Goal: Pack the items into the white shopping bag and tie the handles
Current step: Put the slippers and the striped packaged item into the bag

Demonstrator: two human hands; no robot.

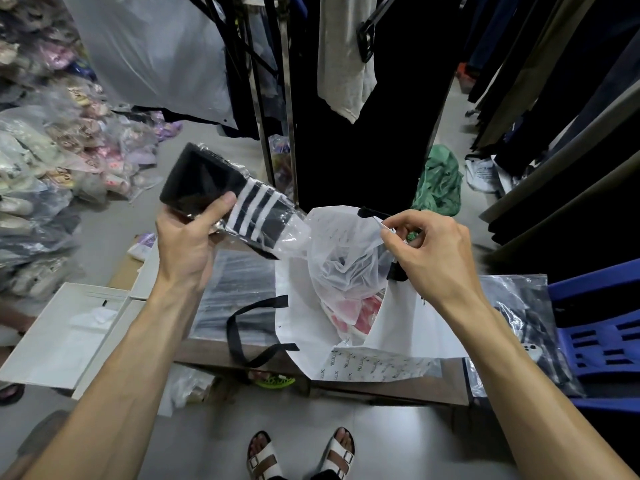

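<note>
The white shopping bag (pixel 408 320) with black strap handles (pixel 239 327) lies open on a low table. Inside it sit a translucent printed plastic bag (pixel 343 254) and a red-and-white packet (pixel 356 315). My left hand (pixel 187 237) grips a clear-wrapped pack of black socks with white stripes (pixel 221 194), held up to the left of the bag's mouth, its lower end touching the plastic. My right hand (pixel 429 251) pinches the upper rim of the bag beside its far black handle (pixel 372 213) and holds it up.
A grey wrapped packet (pixel 235 285) lies on the table left of the bag, another clear packet (pixel 519 327) to the right. A blue plastic chair (pixel 602 337) stands at right, white boxes (pixel 69 334) at left. Hanging clothes (pixel 363 98) crowd behind. Bagged goods (pixel 52 150) pile far left.
</note>
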